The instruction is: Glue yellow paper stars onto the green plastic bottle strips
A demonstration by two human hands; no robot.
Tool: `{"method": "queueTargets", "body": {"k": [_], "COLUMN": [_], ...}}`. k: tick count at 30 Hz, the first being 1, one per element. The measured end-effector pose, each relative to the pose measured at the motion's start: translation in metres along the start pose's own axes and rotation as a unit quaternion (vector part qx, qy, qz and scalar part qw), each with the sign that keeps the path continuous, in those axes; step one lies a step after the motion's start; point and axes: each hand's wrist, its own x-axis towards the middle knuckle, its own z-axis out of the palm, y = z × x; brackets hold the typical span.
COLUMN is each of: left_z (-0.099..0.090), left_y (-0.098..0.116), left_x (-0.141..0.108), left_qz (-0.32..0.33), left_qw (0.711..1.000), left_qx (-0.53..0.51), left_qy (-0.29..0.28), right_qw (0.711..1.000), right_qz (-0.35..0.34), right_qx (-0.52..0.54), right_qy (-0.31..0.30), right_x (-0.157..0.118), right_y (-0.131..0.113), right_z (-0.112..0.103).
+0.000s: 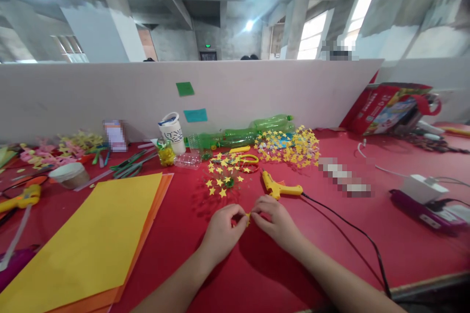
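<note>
A small yellow paper star [248,219] is pinched between my two hands, low over the red tabletop. My left hand [224,231] closes thumb and forefinger on its left side. From the other side my right hand [276,220] has its fingertips pressed together at the star's edge. Just beyond the hands stands a spray of yellow stars [223,181] on thin stems with a green centre. A yellow hot glue gun [281,188] lies past my right hand, its black cord running toward the front right edge.
Yellow and orange paper sheets [91,234] cover the left front. Behind are yellow-handled scissors [250,160], green plastic bottles [238,137], a larger star cluster [301,146] and a white cup [173,133]. A purple power strip [422,212] lies right. A pale partition [110,88] borders the back.
</note>
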Motion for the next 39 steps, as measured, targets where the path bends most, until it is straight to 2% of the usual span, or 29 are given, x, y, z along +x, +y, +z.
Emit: {"method": "queueTargets", "body": {"k": [10, 16, 23, 27, 31, 35, 39], "left_z": [0.003, 0.000, -0.004, -0.010, -0.006, 0.003, -0.004], "left_y": [-0.005, 0.000, 0.006, 0.014, 0.022, 0.018, 0.011], "left_x": [-0.001, 0.003, 0.004, 0.008, 0.016, 0.016, 0.009], "left_qz": [0.017, 0.017, 0.023, 0.015, 0.002, 0.002, -0.014], "left_qw": [1.000, 0.999, 0.999, 0.998, 0.993, 0.989, 0.986], "left_qx": [0.005, -0.029, -0.038, -0.056, -0.113, -0.149, -0.165], "left_qy": [-0.015, -0.020, -0.014, -0.001, -0.030, -0.014, -0.002], "right_qw": [1.000, 1.000, 0.997, 0.988, 0.963, 0.947, 0.952], "right_qz": [-0.007, -0.018, -0.022, 0.002, 0.071, 0.105, 0.118], "right_qx": [-0.009, -0.003, -0.069, -0.155, -0.262, -0.303, -0.281], "right_qy": [-0.016, -0.015, -0.024, -0.022, -0.006, -0.033, -0.021], "right_x": [-0.003, 0.000, 0.002, 0.010, 0.017, 0.018, 0.019], "right_y": [0.003, 0.006, 0.004, 0.024, 0.055, 0.075, 0.081], "right_z": [0.003, 0.001, -0.004, -0.029, -0.055, -0.054, -0.047]}}
